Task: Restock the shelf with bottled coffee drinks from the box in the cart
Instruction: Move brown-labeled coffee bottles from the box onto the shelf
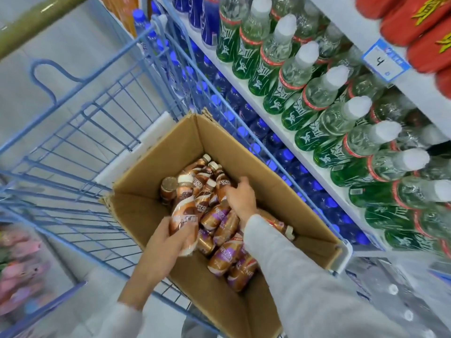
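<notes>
Picking step: the left hand grips a coffee bottle. The right hand reaches among bottles in the box (its grip is unclear). The next move is probably lifting them to the shelf.

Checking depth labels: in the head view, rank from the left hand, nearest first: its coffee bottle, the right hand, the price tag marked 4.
1. Coffee bottle, in the left hand's grip.
2. Right hand, across the box, on other bottles.
3. Price tag, on the shelf edge, far right.
</notes>
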